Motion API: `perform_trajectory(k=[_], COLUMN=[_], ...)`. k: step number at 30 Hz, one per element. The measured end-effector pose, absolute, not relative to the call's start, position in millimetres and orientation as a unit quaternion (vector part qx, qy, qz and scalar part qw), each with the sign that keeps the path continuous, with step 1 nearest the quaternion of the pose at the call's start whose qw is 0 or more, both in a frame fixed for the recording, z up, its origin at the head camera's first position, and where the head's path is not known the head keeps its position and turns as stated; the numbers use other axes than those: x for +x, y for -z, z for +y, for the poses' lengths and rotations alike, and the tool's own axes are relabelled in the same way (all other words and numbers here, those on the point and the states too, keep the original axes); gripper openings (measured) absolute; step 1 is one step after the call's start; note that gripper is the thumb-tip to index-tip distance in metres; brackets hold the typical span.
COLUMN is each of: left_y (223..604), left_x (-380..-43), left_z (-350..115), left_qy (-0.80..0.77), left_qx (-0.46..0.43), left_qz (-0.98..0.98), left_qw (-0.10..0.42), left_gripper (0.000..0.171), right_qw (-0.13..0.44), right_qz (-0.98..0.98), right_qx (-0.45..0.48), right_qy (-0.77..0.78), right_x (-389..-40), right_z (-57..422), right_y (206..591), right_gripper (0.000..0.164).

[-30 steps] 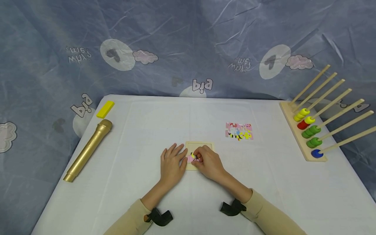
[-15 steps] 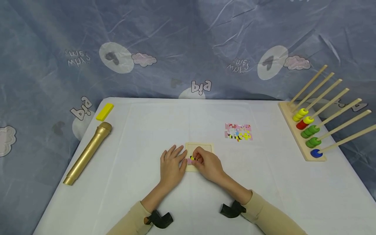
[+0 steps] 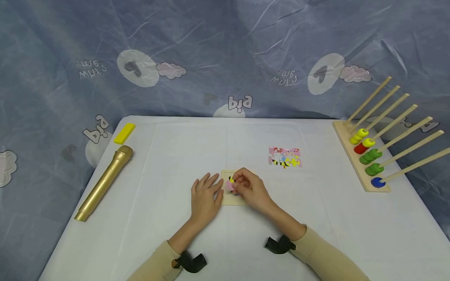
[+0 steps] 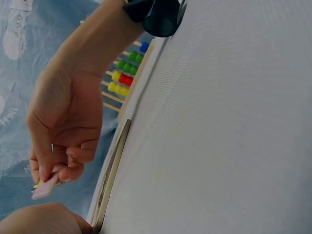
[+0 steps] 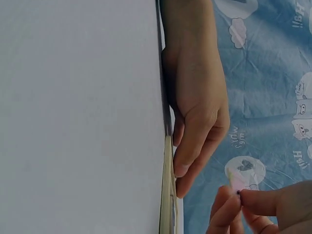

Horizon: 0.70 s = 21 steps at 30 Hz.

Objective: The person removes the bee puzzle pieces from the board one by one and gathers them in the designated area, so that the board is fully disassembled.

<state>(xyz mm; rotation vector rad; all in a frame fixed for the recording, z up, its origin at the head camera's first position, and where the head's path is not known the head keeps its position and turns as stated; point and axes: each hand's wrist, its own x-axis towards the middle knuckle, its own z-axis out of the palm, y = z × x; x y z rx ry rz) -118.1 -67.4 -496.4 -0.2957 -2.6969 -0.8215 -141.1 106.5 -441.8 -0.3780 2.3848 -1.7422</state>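
Observation:
My right hand (image 3: 254,191) pinches a pink and yellow puzzle piece (image 3: 230,186) between thumb and fingers. The left wrist view shows this puzzle piece (image 4: 44,189) raised off the small wooden puzzle board (image 3: 233,201), and the right wrist view shows its pale pink face. Beside the board's left edge, my left hand (image 3: 205,201) rests with fingers spread and straight, the thumb at the frame. Part of the board lies hidden under my right hand, so what sits in it is hard to make out.
Several joined pink and yellow puzzle pieces (image 3: 285,157) lie to the board's upper right. A wooden bead abacus (image 3: 362,156) with upright rods stands at the right. On the left are a gold microphone (image 3: 104,183) and a yellow block (image 3: 124,133).
The right hand has lifted the puzzle piece off the board, where it was low against the surface, and shifted slightly up. My left hand has stayed in place.

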Motion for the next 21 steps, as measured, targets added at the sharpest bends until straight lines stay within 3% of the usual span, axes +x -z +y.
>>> perform_trajectory(k=[6,21], left_y=[498,498], left_x=[-119,-119], left_z=[-67,-67], left_qy=[0.287,0.296], left_qx=[-0.104,-0.103], left_qz=[-0.94,-0.936], left_qw=[0.155,0.16], left_gripper=[0.031,0.031], right_qw=[0.102,0.008], right_qz=[0.78,0.827], right_qx=[-0.113,-0.015], right_qy=[0.607,0.562], right_x=[-146,-168], right_z=[118,190], right_y=[437,435], right_gripper=[0.016,0.024])
